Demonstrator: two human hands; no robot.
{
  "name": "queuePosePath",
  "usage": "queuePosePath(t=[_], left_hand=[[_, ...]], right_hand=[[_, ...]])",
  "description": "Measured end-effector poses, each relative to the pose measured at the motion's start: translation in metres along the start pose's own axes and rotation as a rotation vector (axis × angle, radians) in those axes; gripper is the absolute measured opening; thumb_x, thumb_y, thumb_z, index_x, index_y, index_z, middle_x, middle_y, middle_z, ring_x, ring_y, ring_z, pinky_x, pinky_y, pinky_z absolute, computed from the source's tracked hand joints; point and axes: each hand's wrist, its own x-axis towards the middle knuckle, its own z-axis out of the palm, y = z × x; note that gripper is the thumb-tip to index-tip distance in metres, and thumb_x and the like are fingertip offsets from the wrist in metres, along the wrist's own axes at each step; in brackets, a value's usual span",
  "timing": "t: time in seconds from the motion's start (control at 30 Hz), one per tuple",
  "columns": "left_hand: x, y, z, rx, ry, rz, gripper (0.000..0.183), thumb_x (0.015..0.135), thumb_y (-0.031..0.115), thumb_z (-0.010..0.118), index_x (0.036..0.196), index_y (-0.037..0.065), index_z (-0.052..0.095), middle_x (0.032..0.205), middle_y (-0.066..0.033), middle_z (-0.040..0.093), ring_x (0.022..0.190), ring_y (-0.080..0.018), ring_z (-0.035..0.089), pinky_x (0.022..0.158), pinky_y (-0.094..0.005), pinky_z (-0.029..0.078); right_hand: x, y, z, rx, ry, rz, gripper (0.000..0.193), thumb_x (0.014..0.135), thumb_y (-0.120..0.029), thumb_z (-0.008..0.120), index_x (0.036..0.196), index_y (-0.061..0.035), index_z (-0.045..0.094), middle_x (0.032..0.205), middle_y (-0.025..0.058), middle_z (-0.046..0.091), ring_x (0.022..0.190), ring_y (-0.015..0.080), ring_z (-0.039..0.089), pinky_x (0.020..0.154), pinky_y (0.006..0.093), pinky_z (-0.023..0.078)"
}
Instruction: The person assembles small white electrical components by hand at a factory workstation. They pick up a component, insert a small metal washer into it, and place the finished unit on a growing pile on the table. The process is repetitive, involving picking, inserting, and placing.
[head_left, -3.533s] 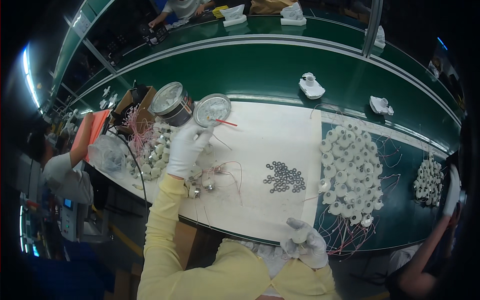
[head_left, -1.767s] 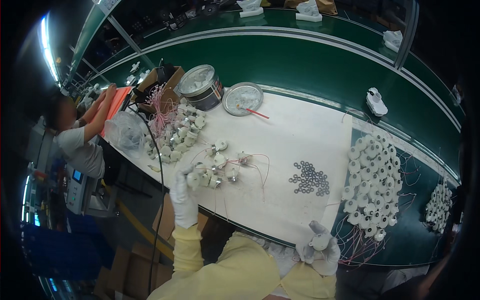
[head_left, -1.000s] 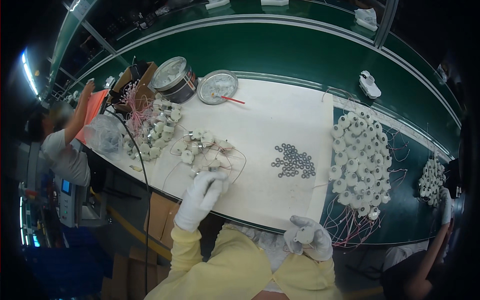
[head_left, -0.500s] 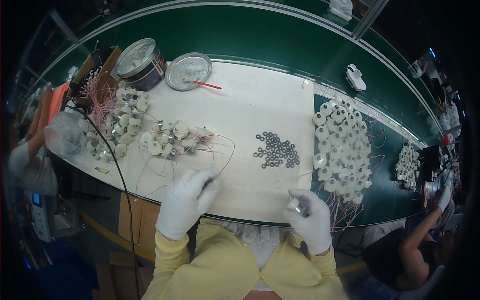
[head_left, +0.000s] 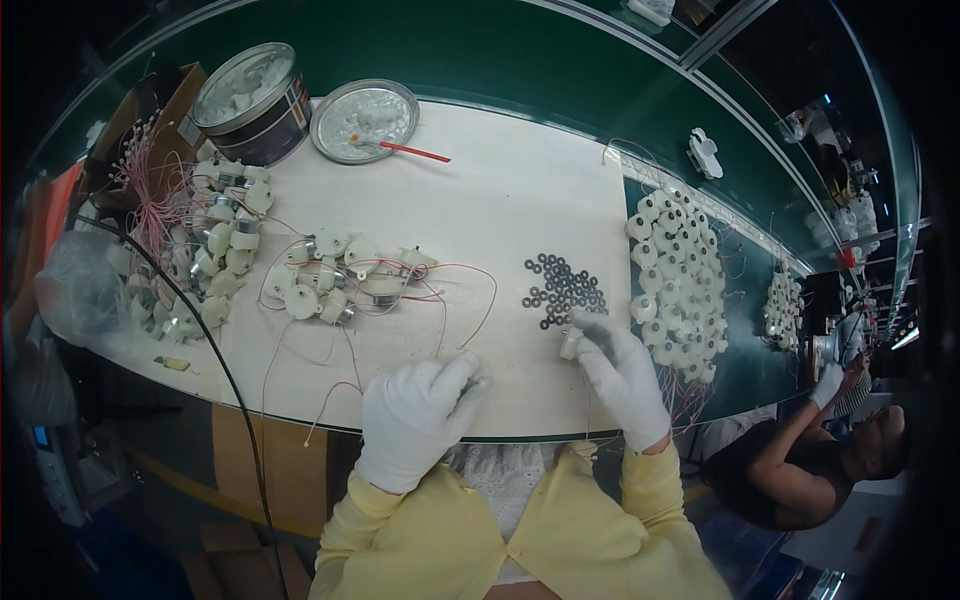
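My right hand point(head_left: 628, 375), in a white glove, grips a small motor with a white plastic cap point(head_left: 571, 343) between thumb and fingers. A thin wire hangs below it. Just beyond the fingertips lies a cluster of small dark rings point(head_left: 565, 288). My left hand point(head_left: 415, 415), also gloved, rests low over the table's near edge with its fingers curled; whatever may be inside them is hidden. Ahead of it lies a small group of white-capped motors point(head_left: 340, 272) with loose red wires. Many similar motors point(head_left: 678, 275), with dark centres on top, stand packed together on the right.
A larger motor heap point(head_left: 215, 250) lies left beside a cardboard box point(head_left: 165, 130). Behind are an open tub of pale paste point(head_left: 255, 105) and a round lid point(head_left: 365, 120) with a red stick. A black cable point(head_left: 225, 345) crosses the left side. A co-worker point(head_left: 800, 465) sits at right.
My right hand has moved forward to the dark rings with the motor in it. My left hand has shifted right and curled more. The view has also shifted slightly.
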Motion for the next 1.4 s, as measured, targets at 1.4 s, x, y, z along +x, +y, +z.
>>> queuePosePath(t=[1.4], left_hand=[[-0.001,-0.01,-0.007,-0.036,0.028,0.148,0.017,0.083,0.019,0.077,0.099,0.016,0.072,0.077,-0.002,0.062,0.063,-0.0244,0.061,0.055,-0.0383,0.048]], right_hand=[[0.029,-0.028,0.011,-1.289,-0.025,-0.714,0.02,0.085,-0.034,0.071,0.101,-0.0227,0.072,0.072,0.0027,0.062,0.062,0.0232,0.06,0.064,0.0413,0.039]])
